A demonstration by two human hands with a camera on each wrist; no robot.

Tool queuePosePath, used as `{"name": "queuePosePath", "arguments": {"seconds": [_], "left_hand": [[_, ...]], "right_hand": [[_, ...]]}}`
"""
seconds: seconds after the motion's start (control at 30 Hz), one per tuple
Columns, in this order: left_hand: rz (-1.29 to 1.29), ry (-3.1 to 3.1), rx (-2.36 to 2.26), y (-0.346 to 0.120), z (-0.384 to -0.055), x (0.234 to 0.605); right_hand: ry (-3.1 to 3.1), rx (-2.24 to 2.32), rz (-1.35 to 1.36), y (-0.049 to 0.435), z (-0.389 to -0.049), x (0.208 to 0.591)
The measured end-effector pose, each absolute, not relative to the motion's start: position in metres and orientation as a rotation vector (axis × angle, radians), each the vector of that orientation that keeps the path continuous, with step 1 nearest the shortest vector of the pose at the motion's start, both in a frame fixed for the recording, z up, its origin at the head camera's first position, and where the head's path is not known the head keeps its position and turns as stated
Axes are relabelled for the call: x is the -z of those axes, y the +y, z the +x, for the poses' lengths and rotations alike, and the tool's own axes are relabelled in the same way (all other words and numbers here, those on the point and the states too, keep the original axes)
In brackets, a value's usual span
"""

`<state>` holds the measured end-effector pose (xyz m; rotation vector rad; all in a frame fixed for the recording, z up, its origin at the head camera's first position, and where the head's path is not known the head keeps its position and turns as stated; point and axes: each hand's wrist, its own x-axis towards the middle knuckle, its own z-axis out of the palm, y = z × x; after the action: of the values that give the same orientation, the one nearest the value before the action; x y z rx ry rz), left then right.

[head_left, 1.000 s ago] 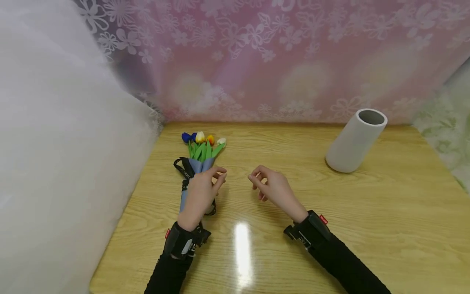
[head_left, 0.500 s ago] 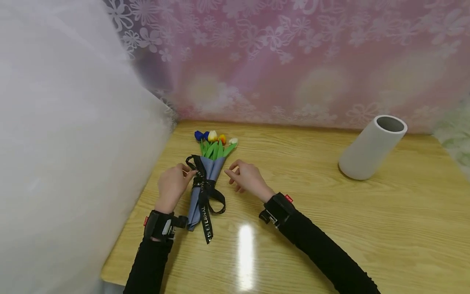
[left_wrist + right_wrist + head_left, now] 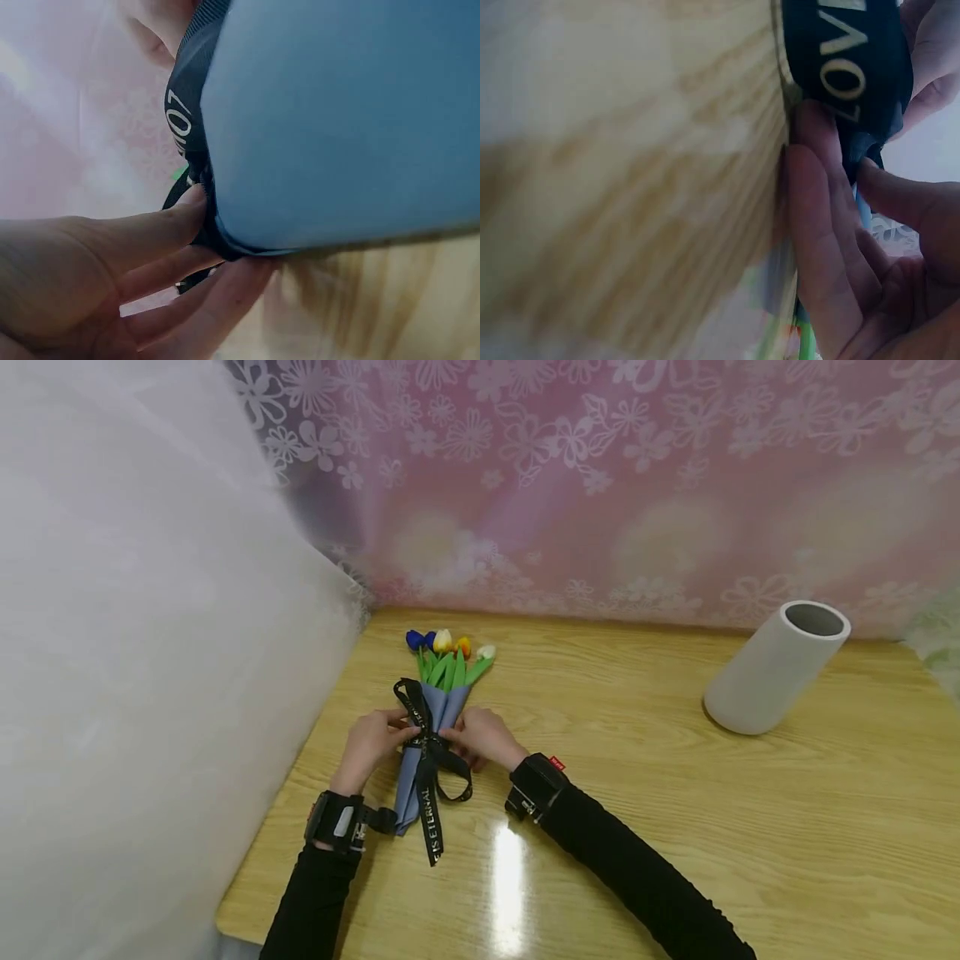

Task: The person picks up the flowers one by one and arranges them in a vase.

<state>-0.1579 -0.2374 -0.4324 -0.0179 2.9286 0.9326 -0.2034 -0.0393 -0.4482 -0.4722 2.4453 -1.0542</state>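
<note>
A tulip bouquet (image 3: 455, 700) in blue-grey wrapping paper lies on the wooden table, blossoms toward the back. A black printed ribbon (image 3: 429, 810) is tied in a bow around its middle. At its left side, my left hand (image 3: 370, 745) grips the tied part; the left wrist view shows the thumb (image 3: 176, 217) on the ribbon and fingertips (image 3: 251, 274) at the underside edge. My right hand (image 3: 486, 737) grips from the opposite side. Its thumb (image 3: 900, 196) presses the ribbon and its fingers (image 3: 810, 202) reach between bouquet and tabletop.
A white vase (image 3: 772, 672) with a slanted open mouth stands at the table's back right. Behind the table (image 3: 615, 843) hangs a pink floral curtain (image 3: 555, 510). A white sheet (image 3: 150, 652) borders the left side.
My left hand has moved from above the bouquet to its left side, and my right hand has come leftward. Both now hold the bouquet at the ribbon. The head view has shifted.
</note>
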Motion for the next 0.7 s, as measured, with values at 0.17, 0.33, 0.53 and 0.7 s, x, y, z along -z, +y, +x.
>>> {"name": "queuePosePath", "arguments": {"seconds": [0.17,0.33,0.53,0.7], "left_hand": [[-0.037,2.894,-1.072,-0.239,-0.158,0.437],[-0.046,2.904,-1.102,-0.240,-0.160,0.439],[-0.049,2.889,-1.142,-0.237,-0.163,0.440],[-0.046,2.838,-1.198,-0.230,-0.167,0.443]], "right_hand": [[2.464,1.018,-0.463,-0.043,-0.205,0.450],[2.472,1.012,-0.466,-0.042,-0.206,0.450],[2.436,1.037,-0.455,-0.036,-0.209,0.451],[2.400,1.045,-0.400,-0.027,-0.211,0.451]]}}
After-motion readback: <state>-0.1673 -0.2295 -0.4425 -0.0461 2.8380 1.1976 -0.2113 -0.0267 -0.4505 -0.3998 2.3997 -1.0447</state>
